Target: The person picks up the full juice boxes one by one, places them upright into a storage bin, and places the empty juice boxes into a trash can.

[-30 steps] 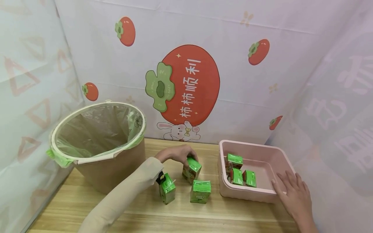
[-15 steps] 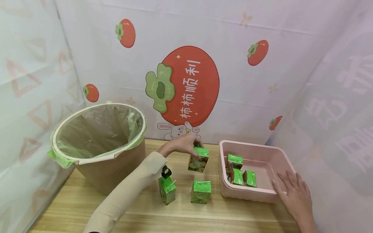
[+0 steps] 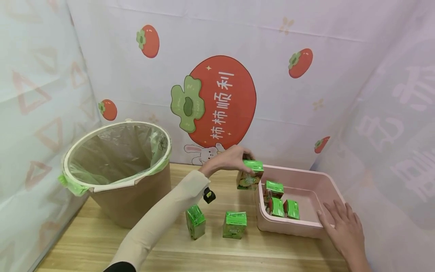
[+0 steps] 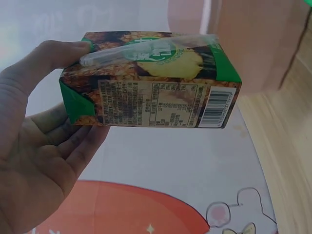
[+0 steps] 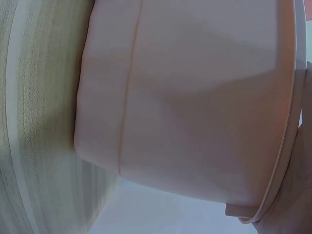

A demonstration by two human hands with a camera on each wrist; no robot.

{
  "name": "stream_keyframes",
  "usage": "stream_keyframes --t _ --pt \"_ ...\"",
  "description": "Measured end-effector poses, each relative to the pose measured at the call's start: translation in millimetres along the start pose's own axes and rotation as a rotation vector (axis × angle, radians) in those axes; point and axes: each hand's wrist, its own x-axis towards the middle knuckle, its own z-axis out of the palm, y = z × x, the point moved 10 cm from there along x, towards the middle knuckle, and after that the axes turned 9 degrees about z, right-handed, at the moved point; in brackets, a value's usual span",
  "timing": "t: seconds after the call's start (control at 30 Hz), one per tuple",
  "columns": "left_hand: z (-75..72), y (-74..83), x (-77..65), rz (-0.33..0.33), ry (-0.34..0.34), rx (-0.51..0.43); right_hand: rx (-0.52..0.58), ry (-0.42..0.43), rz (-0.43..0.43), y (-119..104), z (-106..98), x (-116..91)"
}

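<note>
Pinched at one end by my left hand [image 3: 233, 158], a green-topped pineapple juice box [image 3: 249, 181] hangs above the table beside the left rim of a pink plastic bin [image 3: 292, 226]. The left wrist view shows its printed side, barcode and a straw [image 4: 146, 48] in a clear sleeve. My right hand [image 3: 346, 230] rests on the bin's front right corner, fingers extended over the rim. In the right wrist view the bin's outer wall [image 5: 195, 107] fills most of the frame. Several similar juice boxes [image 3: 277, 207] stand in the bin's left part.
Two more juice boxes stand on the wooden table: one left [image 3: 196, 223], one in the middle [image 3: 234, 226]. A tall brown trash can [image 3: 136, 200] with a clear liner stands at the left. White printed cloth [image 3: 278, 113] walls the back and sides.
My left hand has lifted the juice box off the table and carried it right, up to the bin's left rim. My right hand has stayed on the bin.
</note>
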Motion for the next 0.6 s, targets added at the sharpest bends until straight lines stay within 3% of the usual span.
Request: stream_keyframes --t 0.27,0.6 --pt "11.8 22.4 44.7 0.041 0.012 -0.035 -0.001 -0.002 0.017 0 -1 1" --pt "55.5 28.4 98.5 0.018 -0.012 -0.098 -0.008 -0.016 0.032 1 0 1"
